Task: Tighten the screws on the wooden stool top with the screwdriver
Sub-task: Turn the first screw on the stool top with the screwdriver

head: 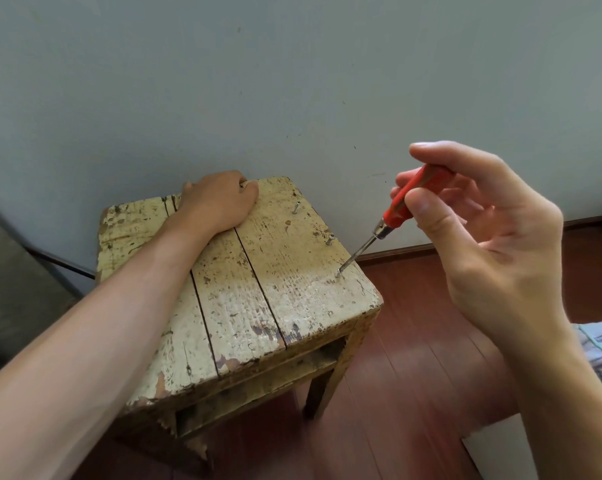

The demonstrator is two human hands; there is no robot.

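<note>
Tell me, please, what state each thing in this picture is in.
stool top, level, paint worn.
near screw, nearly driven in.
middle screw, sticking up, tilted.
far screw, sticking up.
screwdriver, tilted, tip on the near screw.
left hand, grips the stool top's far edge.
right hand, pinches the screwdriver's handle.

Screwdriver (397, 206) tip on screw (338, 273) in stool top (241, 306)
</note>
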